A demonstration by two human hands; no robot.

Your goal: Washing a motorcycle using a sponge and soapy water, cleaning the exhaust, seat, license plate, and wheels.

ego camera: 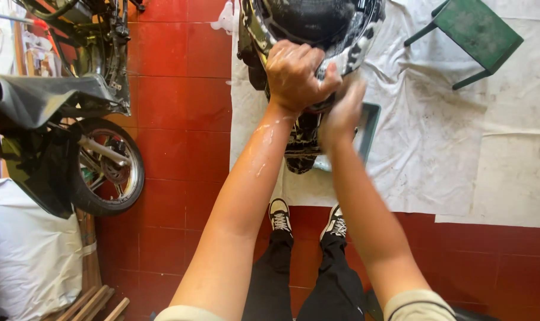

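Gripping the soapy helmet (317,30), the left hand (297,74) could slip — the right hand (344,110), just below, is blurred, its grip unclear.

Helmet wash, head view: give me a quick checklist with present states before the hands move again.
1. Left hand gripping the soapy helmet: ok.
2. Right hand on the helmet's lower edge: cannot tell, blurred.
3. Tray sitting under the helmet: ok.
4. White cloth covering the floor below the tray: ok.
5. Green stool apart from both arms: ok.
6. Motorcycle wheel apart from the left arm: ok.
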